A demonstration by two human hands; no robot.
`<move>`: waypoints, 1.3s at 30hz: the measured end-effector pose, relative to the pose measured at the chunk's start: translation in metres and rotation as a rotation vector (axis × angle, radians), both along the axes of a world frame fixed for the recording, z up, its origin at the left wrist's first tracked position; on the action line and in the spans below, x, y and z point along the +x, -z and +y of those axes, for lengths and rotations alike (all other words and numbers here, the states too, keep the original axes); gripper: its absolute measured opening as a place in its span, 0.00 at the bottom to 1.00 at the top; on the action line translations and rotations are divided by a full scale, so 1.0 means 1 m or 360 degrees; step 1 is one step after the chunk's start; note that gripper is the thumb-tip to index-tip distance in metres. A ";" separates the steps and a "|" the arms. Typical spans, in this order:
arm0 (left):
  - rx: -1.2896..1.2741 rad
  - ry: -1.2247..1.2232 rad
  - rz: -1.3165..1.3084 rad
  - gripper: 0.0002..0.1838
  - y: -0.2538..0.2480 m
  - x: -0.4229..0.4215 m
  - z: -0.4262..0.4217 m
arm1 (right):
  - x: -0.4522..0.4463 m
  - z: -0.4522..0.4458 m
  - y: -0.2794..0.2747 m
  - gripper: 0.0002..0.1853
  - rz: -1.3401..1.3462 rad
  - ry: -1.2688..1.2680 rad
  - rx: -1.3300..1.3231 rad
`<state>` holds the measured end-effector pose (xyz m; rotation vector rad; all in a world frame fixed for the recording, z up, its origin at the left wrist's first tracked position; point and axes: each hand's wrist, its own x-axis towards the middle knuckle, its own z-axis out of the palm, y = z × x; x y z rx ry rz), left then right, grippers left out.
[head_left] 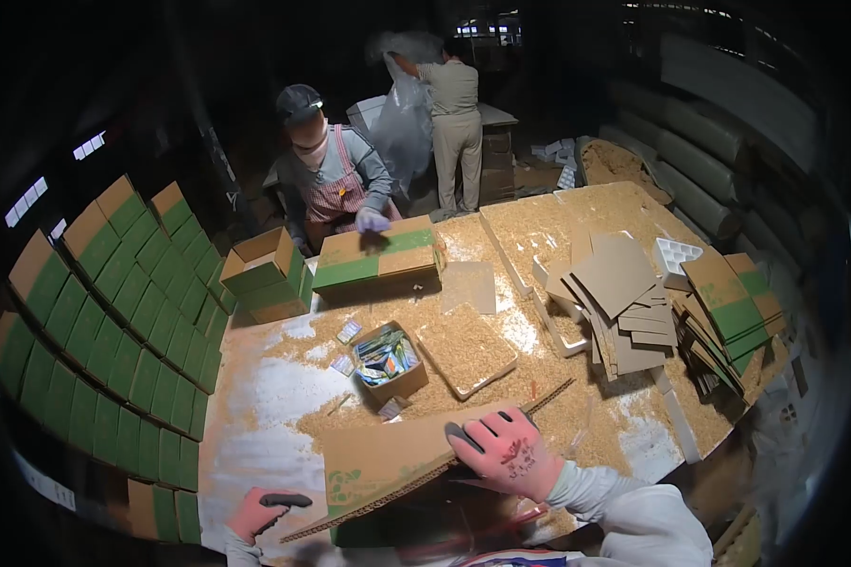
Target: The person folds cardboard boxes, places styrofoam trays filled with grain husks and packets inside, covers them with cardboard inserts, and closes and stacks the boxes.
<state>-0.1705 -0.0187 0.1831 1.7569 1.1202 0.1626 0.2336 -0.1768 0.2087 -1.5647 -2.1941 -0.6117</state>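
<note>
My right hand [512, 457], in a pink glove with dark fingertips, grips the upper edge of a brown and green cardboard carton [373, 461]. The carton is tilted in front of me, its corrugated edge running diagonally across the view. Its underside is in shadow. Off the carton's lower left edge is my left hand [258, 513], also gloved in pink, with a finger stretched out and nothing visible in it. Just beyond the carton stands a small open box [408, 382] full of colourful packets. Beside it lies a shallow tray [466, 359] heaped with wood shavings.
Green and brown cartons [128, 340] are stacked high at the left. Loose cardboard sheets [616, 274] and folded cartons [728, 302] pile up at the right. Across the table, a co-worker [336, 175] has a hand over a long carton [373, 274]. Another person [457, 104] handles plastic sheeting.
</note>
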 end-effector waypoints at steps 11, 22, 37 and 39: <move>0.0023 0.1073 0.0159 0.23 -0.072 0.122 0.002 | -0.003 -0.024 -0.013 0.20 0.0060 -0.0124 -0.0006; 0.2370 0.1141 -0.0131 0.29 -0.074 0.197 0.019 | 0.034 0.025 0.091 0.12 0.0832 -0.1139 -0.1014; 0.0040 0.1474 -0.0710 0.25 0.000 0.330 0.051 | 0.052 -0.001 0.047 0.64 0.1099 0.1161 -0.0533; 0.0330 0.0874 -0.0965 0.23 -0.088 0.291 0.042 | 0.057 0.002 0.047 0.63 0.1335 0.1017 -0.0316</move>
